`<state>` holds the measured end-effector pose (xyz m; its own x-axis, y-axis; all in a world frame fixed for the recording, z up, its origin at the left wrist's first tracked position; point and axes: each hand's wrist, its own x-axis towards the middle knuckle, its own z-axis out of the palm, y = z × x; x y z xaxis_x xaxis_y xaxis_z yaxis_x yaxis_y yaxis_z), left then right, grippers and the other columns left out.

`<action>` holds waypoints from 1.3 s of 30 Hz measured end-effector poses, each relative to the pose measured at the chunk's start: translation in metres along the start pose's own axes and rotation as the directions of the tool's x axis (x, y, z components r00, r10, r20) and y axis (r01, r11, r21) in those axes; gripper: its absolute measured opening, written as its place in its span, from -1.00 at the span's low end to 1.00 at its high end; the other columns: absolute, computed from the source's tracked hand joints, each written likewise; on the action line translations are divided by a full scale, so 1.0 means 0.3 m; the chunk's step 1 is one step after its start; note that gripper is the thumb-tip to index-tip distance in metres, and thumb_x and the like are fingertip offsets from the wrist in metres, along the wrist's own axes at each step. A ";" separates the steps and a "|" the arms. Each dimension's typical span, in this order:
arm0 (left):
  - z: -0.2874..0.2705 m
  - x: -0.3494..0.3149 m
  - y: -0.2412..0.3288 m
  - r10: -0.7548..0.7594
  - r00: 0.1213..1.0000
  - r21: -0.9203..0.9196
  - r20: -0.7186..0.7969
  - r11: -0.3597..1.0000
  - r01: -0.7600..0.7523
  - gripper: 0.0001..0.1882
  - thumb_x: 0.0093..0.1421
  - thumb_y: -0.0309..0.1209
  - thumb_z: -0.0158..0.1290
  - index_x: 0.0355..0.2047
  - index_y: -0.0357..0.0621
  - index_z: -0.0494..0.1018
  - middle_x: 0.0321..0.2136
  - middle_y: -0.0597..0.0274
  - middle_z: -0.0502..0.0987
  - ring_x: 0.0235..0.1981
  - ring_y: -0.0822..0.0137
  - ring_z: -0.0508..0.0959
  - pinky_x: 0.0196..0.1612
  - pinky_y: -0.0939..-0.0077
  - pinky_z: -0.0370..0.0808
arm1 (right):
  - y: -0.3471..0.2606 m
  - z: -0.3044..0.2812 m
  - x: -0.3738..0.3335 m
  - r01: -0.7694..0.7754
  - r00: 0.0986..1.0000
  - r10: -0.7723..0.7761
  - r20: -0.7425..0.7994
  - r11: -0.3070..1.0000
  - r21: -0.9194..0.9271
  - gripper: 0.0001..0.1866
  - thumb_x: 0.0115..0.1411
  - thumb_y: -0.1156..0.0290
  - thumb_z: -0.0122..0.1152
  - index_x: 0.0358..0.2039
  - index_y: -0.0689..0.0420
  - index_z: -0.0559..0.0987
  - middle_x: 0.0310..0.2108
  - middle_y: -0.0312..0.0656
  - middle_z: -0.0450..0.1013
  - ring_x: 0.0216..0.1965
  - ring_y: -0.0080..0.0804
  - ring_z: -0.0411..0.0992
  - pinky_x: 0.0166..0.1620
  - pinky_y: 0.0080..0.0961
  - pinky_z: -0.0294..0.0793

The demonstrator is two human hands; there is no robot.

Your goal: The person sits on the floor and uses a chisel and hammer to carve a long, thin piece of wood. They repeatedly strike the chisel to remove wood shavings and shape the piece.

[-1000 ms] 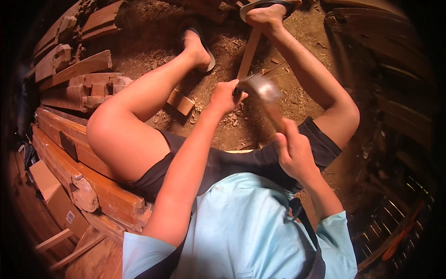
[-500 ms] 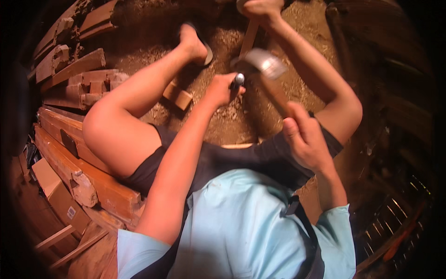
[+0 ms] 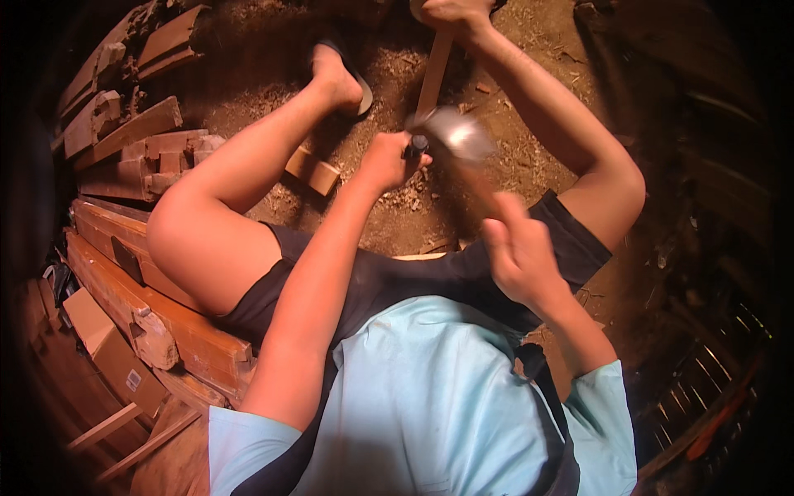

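Fingers of the left hand (image 3: 382,164): curled closed round a dark-handled tool (image 3: 419,145), its rounded butt facing up past the thumb side; lower end hidden beneath the hand.

Fingers of the right hand (image 3: 524,258): wrapped round the wooden grip of a hammer (image 3: 477,175), thumb laid along the handle. Metal hammer head (image 3: 460,135), blurred, lying ahead of these fingers and just beside the left ones; whether it touches the butt cannot be told.

Wooden strip (image 3: 435,73), one: on the ground directly beyond the left fingers, running away from them to the right foot (image 3: 457,11).

Wooden block (image 3: 313,171), one: on the ground, to the left of the left fingers and near them.

Ground (image 3: 538,116), brown, strewn with shavings: below and beyond both sets of fingers.

Dark shorts (image 3: 397,288) and light-blue shirt (image 3: 413,388), worn: nearer the body than the fingers.

Timber pieces (image 3: 116,178), several, some notched: well to the left of the left fingers.

Cardboard box (image 3: 124,360), brown: far left of the left fingers, toward the body.
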<state>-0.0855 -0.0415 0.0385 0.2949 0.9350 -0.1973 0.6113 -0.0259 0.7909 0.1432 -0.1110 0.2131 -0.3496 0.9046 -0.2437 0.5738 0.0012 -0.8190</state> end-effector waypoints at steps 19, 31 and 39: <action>0.027 -0.042 -0.040 0.101 0.992 -0.159 -0.075 0.981 -0.111 -0.81 0.01 -0.36 0.25 -0.43 -0.12 0.48 -0.54 -0.04 0.52 -0.46 -0.04 0.56 -0.38 0.24 0.47 | -0.161 -0.064 -0.045 0.245 0.947 -0.223 -0.230 0.967 0.073 -0.73 0.29 0.36 -0.01 -0.08 0.25 0.37 -0.52 0.04 0.44 -0.53 0.14 0.44 -0.41 -0.17 0.45; -0.009 -0.062 0.050 0.056 0.997 -0.124 -0.059 0.990 -0.063 -0.83 0.00 -0.44 0.25 -0.39 -0.13 0.50 -0.51 -0.04 0.55 -0.46 0.03 0.57 -0.36 0.31 0.49 | -0.076 -0.027 -0.047 0.427 0.883 -0.429 -0.190 0.903 -0.054 -0.72 0.27 0.40 -0.04 -0.09 0.32 0.36 -0.58 -0.03 0.45 -0.53 0.05 0.47 -0.41 -0.23 0.47; -0.039 -0.062 0.036 -0.050 0.998 -0.120 0.026 0.991 0.053 -0.80 -0.02 -0.41 0.28 -0.37 -0.13 0.53 -0.46 -0.04 0.57 -0.39 0.08 0.61 -0.30 0.32 0.51 | -0.187 -0.121 -0.048 0.221 0.966 -0.193 -0.174 0.963 0.156 -0.68 0.33 0.28 -0.10 -0.13 0.32 0.36 -0.64 -0.05 0.31 -0.67 -0.14 0.36 -0.58 -0.41 0.27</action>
<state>-0.0929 -0.0551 0.0575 0.2827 0.9256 -0.2517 0.5338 0.0662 0.8430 0.1430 -0.1087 0.2816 -0.3201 0.9473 0.0132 0.3600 0.1345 -0.9232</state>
